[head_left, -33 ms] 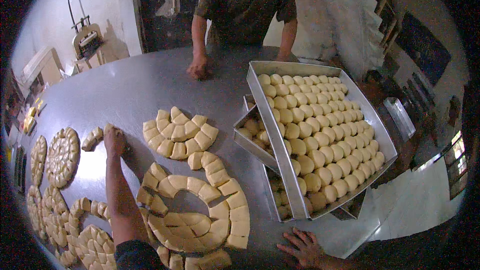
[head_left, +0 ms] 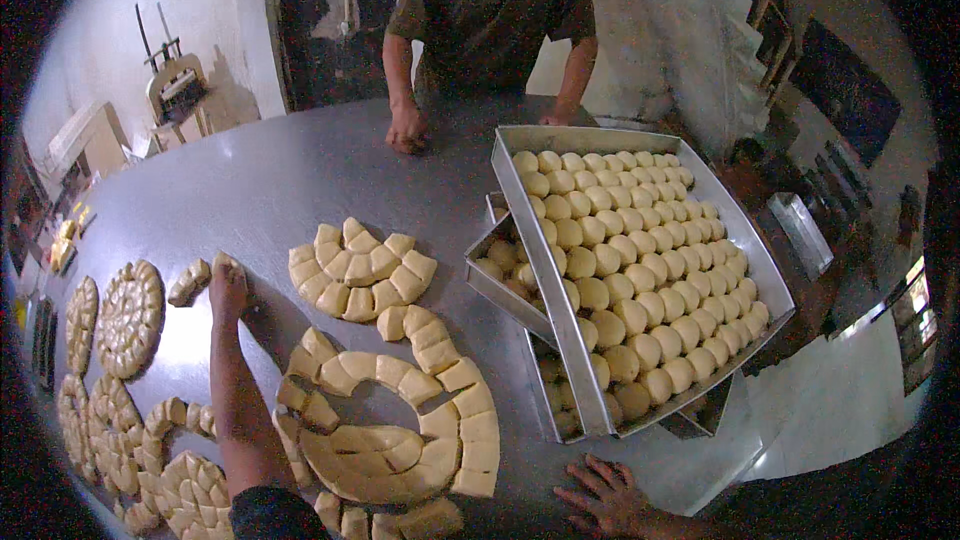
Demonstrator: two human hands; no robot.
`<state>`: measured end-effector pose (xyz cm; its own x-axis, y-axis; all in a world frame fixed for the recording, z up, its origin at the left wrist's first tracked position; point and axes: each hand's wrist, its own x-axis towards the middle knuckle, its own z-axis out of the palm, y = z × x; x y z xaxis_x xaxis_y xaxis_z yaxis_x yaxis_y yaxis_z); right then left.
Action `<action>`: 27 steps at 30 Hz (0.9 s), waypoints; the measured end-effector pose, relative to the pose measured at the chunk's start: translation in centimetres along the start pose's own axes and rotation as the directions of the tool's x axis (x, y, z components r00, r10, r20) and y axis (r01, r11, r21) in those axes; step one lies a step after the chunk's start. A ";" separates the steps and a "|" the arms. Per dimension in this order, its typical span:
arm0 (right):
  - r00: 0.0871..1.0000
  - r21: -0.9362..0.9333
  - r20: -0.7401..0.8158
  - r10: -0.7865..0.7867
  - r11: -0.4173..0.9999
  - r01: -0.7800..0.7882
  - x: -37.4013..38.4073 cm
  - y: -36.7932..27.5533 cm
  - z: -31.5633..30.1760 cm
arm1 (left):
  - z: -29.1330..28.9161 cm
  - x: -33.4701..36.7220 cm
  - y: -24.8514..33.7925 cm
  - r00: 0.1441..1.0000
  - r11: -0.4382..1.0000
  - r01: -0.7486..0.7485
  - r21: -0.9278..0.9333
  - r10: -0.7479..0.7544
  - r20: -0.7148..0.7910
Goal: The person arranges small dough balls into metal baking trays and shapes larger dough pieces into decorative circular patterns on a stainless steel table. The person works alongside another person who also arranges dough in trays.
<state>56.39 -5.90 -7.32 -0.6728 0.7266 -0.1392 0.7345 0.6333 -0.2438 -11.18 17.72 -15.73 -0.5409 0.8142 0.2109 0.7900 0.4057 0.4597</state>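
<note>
— Where are the hands?

— The left hand (head_left: pixel 228 285) reaches far out over the table (head_left: pixel 300 170), fingers down on a small strip of dough pieces (head_left: pixel 190 282) at the left; it touches them, but I cannot tell whether it grips. The right hand (head_left: pixel 605 495) lies flat and loose on the near edge, holding nothing.

— How much looks done?

— Quite a lot. Around the left arm lie curved rows of cut dough (head_left: pixel 400 420), a fan-shaped cluster (head_left: pixel 360 268) just beyond, and round rosettes (head_left: pixel 128 318) along the left edge. On the right, a top tray (head_left: pixel 520 205) is filled with rows of pale rounds, stacked on other trays (head_left: pixel 500 285).

— And what is left?

— Judging by this, the loose curved rows are unsorted. A person (head_left: pixel 490 20) stands at the far side, hands on the table.
</note>
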 end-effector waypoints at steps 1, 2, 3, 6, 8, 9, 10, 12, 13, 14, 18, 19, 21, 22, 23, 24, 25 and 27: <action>1.000 0.024 -0.009 -0.011 1.000 0.011 0.0 0.0 -0.1 | -1.4 -1.3 -1.8 0.999 0.965 0.031 -0.261 -0.040 -0.028; 0.999 0.048 -0.021 -0.029 0.998 0.030 0.0 0.1 -0.2 | -3.1 -2.6 -3.8 0.995 0.865 0.039 -0.501 -0.081 -0.061; 0.997 0.070 -0.039 -0.067 0.995 0.070 0.3 0.1 -0.4 | -5.8 -3.4 -6.9 0.987 0.658 -0.021 -0.753 -0.107 -0.121; 0.999 -0.061 -0.039 -0.010 0.998 0.008 -0.6 -0.7 -0.9 | -14.7 -14.9 11.4 1.000 0.711 0.006 -0.704 0.001 0.009; 0.994 -0.016 -0.095 -0.048 0.999 0.047 -0.4 -0.6 -0.6 | -19.4 -21.8 15.0 0.986 0.779 -0.122 -0.616 0.164 0.012; 0.990 0.100 -0.139 -0.037 0.994 0.051 -0.6 -0.4 0.0 | -20.2 -26.8 17.7 0.948 0.911 -0.250 -0.327 0.299 0.109; 0.982 0.331 -0.189 0.004 0.942 0.060 -0.2 -0.2 0.6 | -21.2 -30.2 20.1 0.902 0.781 -0.191 -0.595 0.379 0.208; 0.983 0.842 -0.125 0.136 0.539 0.033 1.3 -1.8 0.9 | -20.0 -35.4 24.2 0.809 0.805 -0.246 -0.540 0.478 0.343; 0.983 0.965 -0.078 0.167 0.259 0.032 1.4 -3.2 0.4 | -18.9 -37.0 26.2 0.677 0.614 -0.284 -0.736 0.672 0.300; 0.990 0.997 -0.058 0.128 0.059 0.051 1.5 -4.5 0.1 | -18.7 -38.5 29.1 0.622 0.693 -0.310 -0.650 0.666 0.413; 0.981 0.981 0.180 0.069 -0.081 -0.175 -1.2 -3.3 -0.4 | -14.0 -43.5 29.2 0.751 0.716 -0.170 -0.677 0.539 0.382; 0.967 0.979 0.190 0.171 0.036 -0.198 -3.0 -1.0 -0.2 | -13.6 -44.4 27.9 0.815 0.705 -0.075 -0.706 0.451 0.364; 0.862 0.964 0.092 0.498 0.172 -0.203 -7.9 3.8 1.1 | -13.7 -44.8 27.4 0.889 0.660 0.097 -0.745 0.278 0.363; 0.722 0.963 -0.014 0.692 0.203 -0.175 -10.9 5.7 2.1 | -14.4 -44.8 27.8 0.898 0.639 0.184 -0.747 0.199 0.391; 0.705 0.889 -0.167 0.689 0.414 -0.195 -12.8 6.5 1.3 | -14.8 -44.8 28.0 0.908 0.613 0.261 -0.746 0.107 0.405; 0.690 0.763 -0.316 0.651 0.607 -0.224 -14.4 6.8 0.3 | -13.7 -44.9 27.5 0.898 0.660 0.192 -0.726 0.181 0.402; 0.743 0.487 -0.418 0.522 0.820 -0.303 -14.6 7.5 0.0 | -11.7 -45.3 26.5 0.880 0.708 0.125 -0.696 0.245 0.407; 0.879 -0.201 -0.419 0.227 0.921 -0.333 -13.5 10.2 0.0 | -10.6 -46.5 27.9 0.794 0.692 0.094 -0.716 0.382 0.473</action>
<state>72.96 -9.26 -7.97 -0.3879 0.8940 0.2242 0.9186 0.3949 0.0146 32.95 -13.17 -3.58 0.0094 0.9978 -0.0652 0.2890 0.0598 0.9555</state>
